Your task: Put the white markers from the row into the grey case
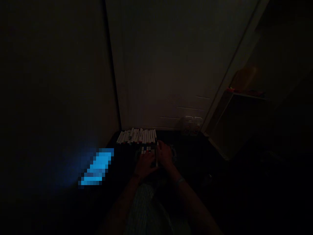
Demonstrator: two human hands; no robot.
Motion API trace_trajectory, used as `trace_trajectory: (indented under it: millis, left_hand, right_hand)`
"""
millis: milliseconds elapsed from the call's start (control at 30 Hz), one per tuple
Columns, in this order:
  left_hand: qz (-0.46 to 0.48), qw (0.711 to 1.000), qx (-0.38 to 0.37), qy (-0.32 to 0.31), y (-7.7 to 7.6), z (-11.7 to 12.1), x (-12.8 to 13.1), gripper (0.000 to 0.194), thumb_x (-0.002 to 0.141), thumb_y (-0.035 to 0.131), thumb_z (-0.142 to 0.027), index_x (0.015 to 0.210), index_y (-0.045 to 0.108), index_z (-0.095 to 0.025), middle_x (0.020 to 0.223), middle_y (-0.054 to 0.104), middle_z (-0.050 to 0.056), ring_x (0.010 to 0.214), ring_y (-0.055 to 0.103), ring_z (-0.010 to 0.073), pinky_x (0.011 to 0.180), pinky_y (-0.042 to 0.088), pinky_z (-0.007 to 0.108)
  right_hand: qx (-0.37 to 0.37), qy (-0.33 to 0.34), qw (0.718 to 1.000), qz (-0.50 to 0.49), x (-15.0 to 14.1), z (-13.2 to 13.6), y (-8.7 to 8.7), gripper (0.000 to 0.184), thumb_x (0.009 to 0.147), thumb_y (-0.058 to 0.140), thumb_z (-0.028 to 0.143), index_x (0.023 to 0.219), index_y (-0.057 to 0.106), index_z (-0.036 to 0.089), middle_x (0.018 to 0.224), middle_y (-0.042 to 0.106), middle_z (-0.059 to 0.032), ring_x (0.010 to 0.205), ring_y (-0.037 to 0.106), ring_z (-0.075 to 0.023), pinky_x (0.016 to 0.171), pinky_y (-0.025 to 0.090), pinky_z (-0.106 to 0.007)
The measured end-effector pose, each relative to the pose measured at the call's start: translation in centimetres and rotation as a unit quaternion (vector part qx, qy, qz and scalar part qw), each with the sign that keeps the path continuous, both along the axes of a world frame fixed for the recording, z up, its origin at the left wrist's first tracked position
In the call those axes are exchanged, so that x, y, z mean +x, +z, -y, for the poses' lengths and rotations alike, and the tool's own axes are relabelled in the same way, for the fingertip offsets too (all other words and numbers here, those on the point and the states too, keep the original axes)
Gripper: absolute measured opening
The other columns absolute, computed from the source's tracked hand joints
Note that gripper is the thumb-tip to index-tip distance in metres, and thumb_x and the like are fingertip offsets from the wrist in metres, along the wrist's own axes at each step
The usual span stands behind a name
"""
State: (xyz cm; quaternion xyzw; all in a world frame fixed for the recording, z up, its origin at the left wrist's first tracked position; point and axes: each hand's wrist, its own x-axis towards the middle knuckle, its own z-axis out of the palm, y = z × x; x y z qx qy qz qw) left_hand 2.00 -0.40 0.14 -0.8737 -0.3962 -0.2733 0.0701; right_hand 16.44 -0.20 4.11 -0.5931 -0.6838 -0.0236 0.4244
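The room is very dark. A row of several white marker pens (137, 136) lies side by side on a dark surface against the wall. Just in front of the row, my left hand (144, 164) and my right hand (165, 156) meet over a few more pens (146, 149). My right hand appears closed round one white pen that stands roughly upright between the two hands. My left hand rests beside it with fingers curled; what it holds is lost in the dark.
A glowing blue screen (97, 167) lies to the left of my hands. A clear plastic container (192, 124) stands at the wall to the right. Further right is a pale box or shelf (234, 107) with a yellowish object (245, 78) on top.
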Motion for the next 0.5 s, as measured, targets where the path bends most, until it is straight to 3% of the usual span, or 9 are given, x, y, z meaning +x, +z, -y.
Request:
trace_trajectory:
  millis: [200, 367, 500]
  left_hand:
    - [-0.001, 0.999, 0.022, -0.036, -0.3, -0.1, -0.4, 0.047, 0.066, 0.06, -0.052, 0.102, 0.058, -0.02, 0.112, 0.057, 0.008, 0.109, 0.045, 0.0284, 0.091, 0.032, 0.043]
    - [-0.001, 0.998, 0.026, -0.051, -0.2, 0.0, -0.2, 0.047, 0.068, 0.056, -0.055, 0.099, 0.058, -0.02, 0.106, 0.059, 0.008, 0.104, 0.048, 0.0268, 0.089, 0.034, 0.042]
    - [0.003, 0.998, 0.035, -0.057, -0.4, -0.4, 0.0, 0.033, 0.077, 0.051, -0.048, 0.093, 0.059, -0.021, 0.101, 0.06, 0.006, 0.101, 0.05, 0.0239, 0.087, 0.036, 0.04]
  right_hand:
    - [0.052, -0.031, 0.995, -0.08, -1.6, 0.5, -1.2, 0.032, 0.091, 0.032, 0.029, 0.114, 0.05, 0.018, 0.104, 0.059, -0.008, 0.094, 0.054, -0.0172, 0.083, 0.037, -0.029]
    - [0.046, 0.043, 0.986, -0.156, -0.6, 0.5, -1.4, 0.03, 0.088, 0.039, 0.032, 0.113, 0.05, 0.021, 0.096, 0.062, -0.0048, 0.087, 0.057, -0.016, 0.078, 0.041, -0.028]
    - [0.025, 0.083, 0.961, -0.263, 1.5, 0.5, -1.4, 0.03, 0.086, 0.042, 0.033, 0.114, 0.045, 0.023, 0.09, 0.063, -0.0023, 0.08, 0.059, -0.0139, 0.07, 0.044, -0.025]
